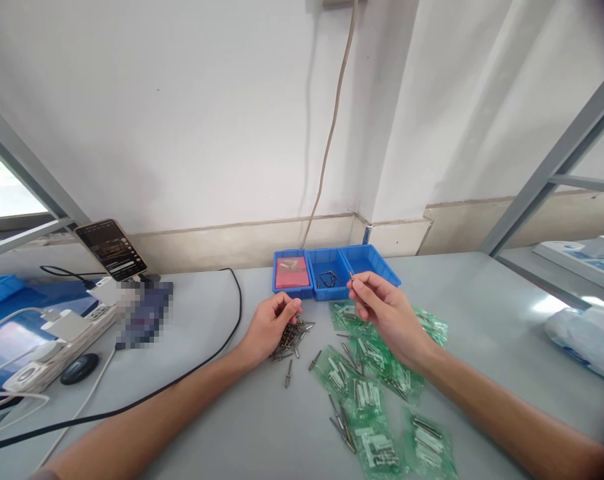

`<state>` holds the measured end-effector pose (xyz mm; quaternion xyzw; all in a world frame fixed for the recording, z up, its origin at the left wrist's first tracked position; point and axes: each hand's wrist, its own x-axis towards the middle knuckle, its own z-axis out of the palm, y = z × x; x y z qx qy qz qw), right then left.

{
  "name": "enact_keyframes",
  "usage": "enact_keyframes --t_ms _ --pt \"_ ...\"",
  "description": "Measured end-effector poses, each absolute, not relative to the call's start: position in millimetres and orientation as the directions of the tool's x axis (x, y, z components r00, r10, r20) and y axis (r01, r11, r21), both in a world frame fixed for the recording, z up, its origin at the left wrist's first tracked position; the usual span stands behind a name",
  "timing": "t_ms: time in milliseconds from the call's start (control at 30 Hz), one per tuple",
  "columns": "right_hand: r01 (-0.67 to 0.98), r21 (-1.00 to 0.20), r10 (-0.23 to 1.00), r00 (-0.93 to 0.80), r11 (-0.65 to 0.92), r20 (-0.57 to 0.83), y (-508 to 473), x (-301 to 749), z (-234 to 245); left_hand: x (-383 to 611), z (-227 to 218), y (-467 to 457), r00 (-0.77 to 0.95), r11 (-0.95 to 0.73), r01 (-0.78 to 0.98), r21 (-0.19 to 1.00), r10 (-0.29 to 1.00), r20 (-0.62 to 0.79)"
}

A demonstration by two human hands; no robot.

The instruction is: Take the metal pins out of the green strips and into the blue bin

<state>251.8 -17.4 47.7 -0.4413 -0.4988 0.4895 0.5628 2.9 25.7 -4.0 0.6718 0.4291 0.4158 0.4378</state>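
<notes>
My left hand (275,325) hovers at a pile of small metal pins (285,343), its thumb and fingers pinched together; anything between them is hidden. My right hand (385,310) is raised in front of the blue bins, with thumb and forefinger closed on a small brass-coloured pin (351,274), of which only the tip shows. Below and around it lie several green plastic bags (367,395) filled with pale and dark rod-shaped pieces. Loose pins (289,373) are scattered between the pile and the bags.
Three blue bins stand in a row: one with a red packet (292,272), a middle bin (311,257) with a few pins, and a right bin (365,255). At left are a phone (111,249), a power strip (37,367), a mouse (79,369) and a black cable (182,378).
</notes>
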Motion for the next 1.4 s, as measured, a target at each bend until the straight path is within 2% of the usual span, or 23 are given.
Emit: enact_keyframes --t_ms 133,500,633,800,933,1133,1267,1400 --pt "0.059 -0.984 0.980 0.089 0.171 0.175 -10.4 255.8 40.6 4.4 -4.2 24.9 0.281 -0.236 0.209 0.949 0.944 0.173" --pt "0.090 -0.986 0.983 0.106 0.142 0.152 -7.3 257.7 38.4 4.6 -5.8 21.6 0.312 -0.288 0.243 0.926 0.927 0.207" --pt "0.156 -0.977 0.987 0.050 0.144 0.154 -8.6 256.4 36.3 5.8 -5.0 20.5 0.340 -0.325 0.230 0.917 0.910 0.238" --pt "0.400 -0.888 0.970 -0.012 0.228 0.243 -13.1 254.1 32.3 6.2 -1.6 16.2 0.367 -0.388 0.270 0.881 0.888 0.278" --pt "0.545 -0.752 0.929 -0.220 0.371 0.299 -19.1 252.1 31.8 4.9 4.1 11.1 0.425 -0.503 0.318 0.804 0.833 0.354" --pt "0.552 -0.614 0.819 -0.469 0.564 0.330 -24.5 249.6 28.1 4.2 8.7 5.9 0.554 -0.648 0.319 0.692 0.719 0.419" --pt "0.555 -0.594 0.805 -0.491 0.583 0.332 -25.9 248.5 27.6 4.1 7.1 5.8 0.574 -0.661 0.327 0.675 0.707 0.414" --pt "0.586 -0.646 0.870 -0.385 0.489 0.310 -27.5 248.4 31.8 4.6 7.9 4.0 0.550 -0.672 0.408 0.618 0.721 0.421"
